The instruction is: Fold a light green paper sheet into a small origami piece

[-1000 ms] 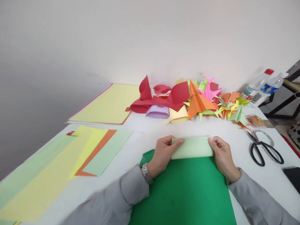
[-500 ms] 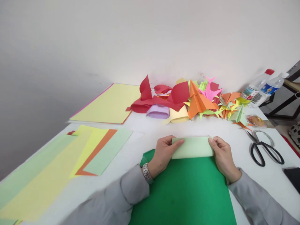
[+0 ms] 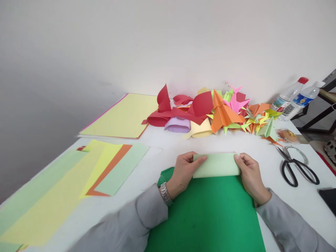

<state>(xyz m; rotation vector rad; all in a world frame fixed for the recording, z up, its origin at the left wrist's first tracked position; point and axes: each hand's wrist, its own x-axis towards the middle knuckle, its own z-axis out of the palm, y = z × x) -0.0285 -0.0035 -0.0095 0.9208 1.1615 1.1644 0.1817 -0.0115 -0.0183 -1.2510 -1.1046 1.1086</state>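
Note:
A folded pale green paper (image 3: 215,165) is held up just above a dark green sheet (image 3: 207,213) that lies on the white table (image 3: 168,143). My left hand (image 3: 182,173) pinches its left end, thumb on top. Its right end is pinched by my right hand (image 3: 250,175). Both hands are closed on the paper. A metal watch sits on my left wrist.
Loose coloured sheets (image 3: 65,185) lie fanned out at the left, with a yellow stack (image 3: 123,117) behind them. A heap of folded paper figures (image 3: 215,112) runs along the wall. Black scissors (image 3: 296,166), two water bottles (image 3: 294,96) and a dark phone corner (image 3: 329,199) are at the right.

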